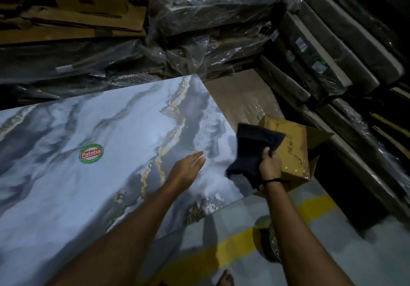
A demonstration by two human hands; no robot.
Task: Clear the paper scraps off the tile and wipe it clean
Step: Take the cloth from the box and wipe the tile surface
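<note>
A large glossy tile [93, 174] with grey, white and gold marble veins fills the left and middle of the head view. A round red and green sticker [91, 153] is stuck on its surface. My left hand [187, 170] lies flat with straight fingers over the tile's right part. My right hand [269, 163] grips a dark cloth [253, 150] and holds it up just past the tile's right edge. I see no paper scraps on the tile.
A small open cardboard box [292, 152] sits right of the tile, behind the cloth. Plastic-wrapped packs [210, 25] are stacked behind and more packs [332, 59] lean at the right. Flattened cardboard [73, 17] lies at the back left. The grey floor has a yellow stripe [233, 248].
</note>
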